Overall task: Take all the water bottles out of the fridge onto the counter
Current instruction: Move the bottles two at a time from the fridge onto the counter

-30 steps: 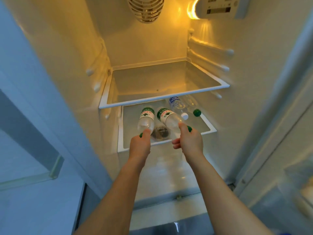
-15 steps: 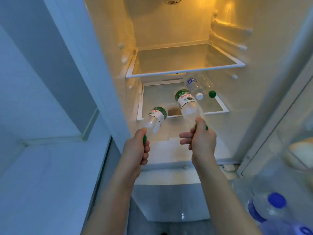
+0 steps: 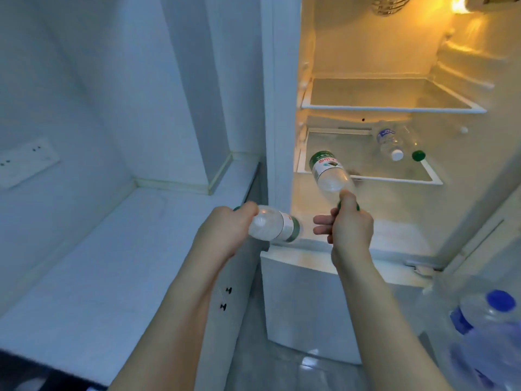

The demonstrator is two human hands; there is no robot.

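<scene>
Currently left hand fingers grip 1 bottle by its neck; right hand fingers likewise grip another bottle; 2 bottles on fridge shelf.

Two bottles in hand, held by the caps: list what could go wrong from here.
1. Each hand, left hand and right hand, grips its bottle only at the cap end, so the left bottle or right bottle might slip or swing.
2. The left bottle hangs beside the counter edge, not over it; released early, it may fall.
3. Two bottles remain on the fridge shelf.
</scene>
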